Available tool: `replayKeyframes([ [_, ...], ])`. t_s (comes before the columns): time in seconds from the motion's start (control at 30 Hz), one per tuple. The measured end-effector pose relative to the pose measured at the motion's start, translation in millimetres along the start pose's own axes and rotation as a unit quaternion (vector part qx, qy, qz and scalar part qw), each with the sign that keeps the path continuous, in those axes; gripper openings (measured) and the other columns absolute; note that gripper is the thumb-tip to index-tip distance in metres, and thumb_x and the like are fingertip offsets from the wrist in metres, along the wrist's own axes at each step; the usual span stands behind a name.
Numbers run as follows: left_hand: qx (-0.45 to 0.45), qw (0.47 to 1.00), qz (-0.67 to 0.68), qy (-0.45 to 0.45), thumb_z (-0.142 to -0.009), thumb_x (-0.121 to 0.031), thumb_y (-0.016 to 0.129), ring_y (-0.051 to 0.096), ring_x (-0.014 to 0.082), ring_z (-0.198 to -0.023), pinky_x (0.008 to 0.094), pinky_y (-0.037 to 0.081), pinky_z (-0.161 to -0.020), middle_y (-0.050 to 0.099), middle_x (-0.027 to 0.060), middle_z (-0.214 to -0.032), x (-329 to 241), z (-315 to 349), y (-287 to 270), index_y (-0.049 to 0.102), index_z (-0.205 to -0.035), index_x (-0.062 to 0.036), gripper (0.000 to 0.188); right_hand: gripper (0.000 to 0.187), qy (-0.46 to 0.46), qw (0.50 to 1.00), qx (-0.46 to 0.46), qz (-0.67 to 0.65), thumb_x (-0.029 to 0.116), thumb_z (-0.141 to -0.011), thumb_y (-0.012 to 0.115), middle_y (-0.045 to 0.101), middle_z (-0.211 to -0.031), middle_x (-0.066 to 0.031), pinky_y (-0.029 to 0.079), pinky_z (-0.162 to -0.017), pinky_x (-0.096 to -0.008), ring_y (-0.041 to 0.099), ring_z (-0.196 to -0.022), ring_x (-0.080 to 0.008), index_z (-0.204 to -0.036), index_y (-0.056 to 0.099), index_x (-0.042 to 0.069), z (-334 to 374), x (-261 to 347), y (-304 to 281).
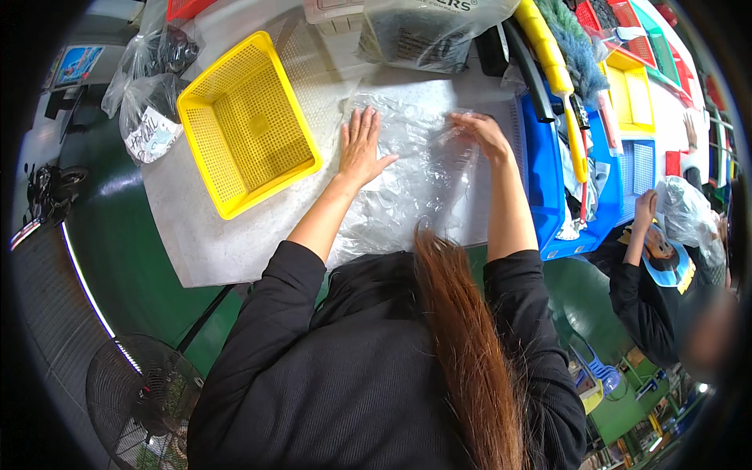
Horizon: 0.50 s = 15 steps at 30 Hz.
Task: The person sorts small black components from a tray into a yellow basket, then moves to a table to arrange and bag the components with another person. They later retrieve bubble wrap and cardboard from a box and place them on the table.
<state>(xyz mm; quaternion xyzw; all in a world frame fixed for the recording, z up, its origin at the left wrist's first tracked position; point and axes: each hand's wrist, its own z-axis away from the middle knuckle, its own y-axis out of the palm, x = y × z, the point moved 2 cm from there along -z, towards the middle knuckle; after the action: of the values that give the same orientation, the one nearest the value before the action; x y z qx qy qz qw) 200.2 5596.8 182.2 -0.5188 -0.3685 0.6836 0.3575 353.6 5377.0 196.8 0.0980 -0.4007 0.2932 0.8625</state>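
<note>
A large clear plastic bag [411, 184] lies crinkled and spread on the white table in front of me. My left hand [362, 147] rests flat on its left part, fingers stretched out and thumb apart. At the far right of the bag, my right hand [483, 135] has its fingers bent inward and closed on the film by its edge. An empty yellow perforated basket [258, 129] stands just left of my left hand. Beyond both hands is a filled clear bag [423, 35] with dark contents.
Blue bins [548, 180] holding rolls, brushes and a yellow-handled tool border the right side. Knotted clear bags [153, 117] hang by the table's left edge. A standing fan [145, 399] is at lower left. A co-worker [658, 274] handles clear plastic at the right.
</note>
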Motion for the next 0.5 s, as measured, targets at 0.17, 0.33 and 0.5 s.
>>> replayKeyframes([
  [0.17, 0.057, 0.994, -0.042, -0.079, -0.056, -0.062, 0.071, -0.015, 0.0403, -0.132, 0.0579, -0.005, -0.103, -0.007, 0.0243, -0.144, -4.0, -6.6, -6.9, -0.001, -0.141, -0.0047, 0.125, 0.036, -0.039, 0.954, -0.293, -0.039, 0.009, -0.071, 0.061, 0.058, -0.106, -0.0112, 0.041, -0.086, -0.0340, 0.055, -0.095, -0.0210, -0.105, 0.055, 0.000, -1.7, -60.5, -9.7],
  [0.33, -0.013, 0.997, -0.081, 0.002, -0.074, -0.046, 0.061, -0.009, 0.0354, -0.135, 0.0550, -0.002, -0.105, -0.004, 0.0185, -0.147, -6.6, -5.2, -2.4, 0.003, -0.141, -0.0045, 0.097, 0.050, -0.382, 0.859, -0.269, 0.210, 0.012, -0.074, 0.060, 0.040, -0.132, -0.0137, 0.033, -0.098, -0.0386, 0.040, -0.120, -0.0313, -0.121, 0.045, 0.006, 61.5, 24.7, 121.7],
  [0.5, -0.052, 0.995, -0.034, 0.073, -0.087, -0.037, 0.044, 0.000, 0.0325, -0.136, 0.0525, 0.001, -0.106, 0.005, 0.0161, -0.147, 4.6, 12.6, 23.6, 0.012, -0.140, -0.0038, 0.070, 0.049, -0.406, 0.819, -0.132, 0.384, 0.029, -0.082, 0.054, 0.039, -0.134, -0.0110, 0.025, -0.104, -0.0414, 0.034, -0.126, -0.0297, -0.127, 0.042, 0.012, 12.5, -19.8, 151.3],
])
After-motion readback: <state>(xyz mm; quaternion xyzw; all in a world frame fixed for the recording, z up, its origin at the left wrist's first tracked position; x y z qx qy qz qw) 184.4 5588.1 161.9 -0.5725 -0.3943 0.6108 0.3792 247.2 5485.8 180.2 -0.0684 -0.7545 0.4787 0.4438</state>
